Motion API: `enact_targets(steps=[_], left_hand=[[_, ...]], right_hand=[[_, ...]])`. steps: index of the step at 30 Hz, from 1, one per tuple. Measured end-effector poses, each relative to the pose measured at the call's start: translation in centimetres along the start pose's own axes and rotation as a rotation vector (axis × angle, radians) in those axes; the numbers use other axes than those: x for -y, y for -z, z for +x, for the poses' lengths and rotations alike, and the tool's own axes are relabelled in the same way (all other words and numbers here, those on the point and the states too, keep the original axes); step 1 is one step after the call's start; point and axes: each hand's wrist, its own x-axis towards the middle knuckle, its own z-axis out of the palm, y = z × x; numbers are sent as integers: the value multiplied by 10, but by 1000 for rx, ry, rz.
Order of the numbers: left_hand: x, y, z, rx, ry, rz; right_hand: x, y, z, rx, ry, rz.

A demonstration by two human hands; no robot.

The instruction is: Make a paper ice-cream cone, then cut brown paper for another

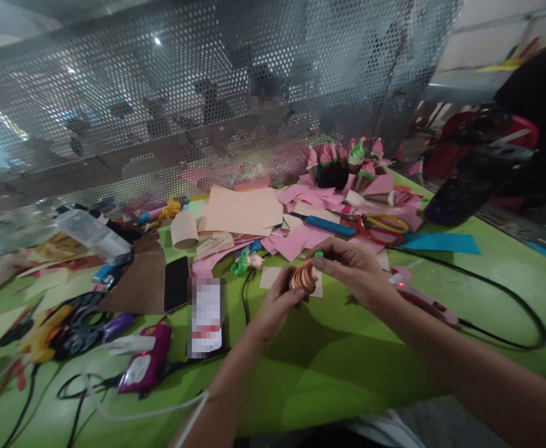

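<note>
My left hand (275, 305) is wrapped round a small swirled paper ice-cream cone (303, 277) with brown and cream stripes. Just above its tip, my right hand (350, 267) pinches a tiny green piece (319, 254) between thumb and fingertips. Whether the green piece touches the swirl, I cannot tell. Under the hands lies a cream paper sheet (269, 278) on the green table (301, 379). To the right of my right hand rests a pink glue gun (424, 298) with a red light, its cable looping over the table.
Behind the hands lie pink paper scraps (296, 241), a blue-handled cutter (331, 225) and red-handled scissors (380, 231). Finished paper cones (357, 152) stand at the back. On the left are two phones (176, 285), a magenta power block (146, 361), cables and a clear bottle (90, 233).
</note>
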Motion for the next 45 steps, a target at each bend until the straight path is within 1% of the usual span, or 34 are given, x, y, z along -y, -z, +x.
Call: enact_targets(steps=[3, 6, 9, 12, 16, 18, 25, 36, 45], left_hand=[[0, 0, 0, 14, -2, -19], [-3, -2, -1, -7, -22, -10], [-5, -2, -1, -24, -55, 10], [-2, -1, -1, -50, -87, -29], [2, 2, 0, -69, -105, -75], [2, 2, 1, -73, -100, -64], [-2, 1, 1, -53, -82, -32], [-8, 0, -1, -29, -41, -93], [-3, 3, 1, -18, -21, -190]], right_hand=[[-1, 0, 0, 11, -12, 16], [-3, -1, -1, 28, -41, 46], [-5, -1, -1, 5, -45, 35], [-4, 0, -2, -15, -3, -12], [-1, 0, -2, 46, 119, -97], [0, -1, -2, 63, 158, -121], [-1, -2, -2, 73, 228, -145], [4, -2, 0, 126, 244, -193], [5, -1, 0, 151, 250, -209]])
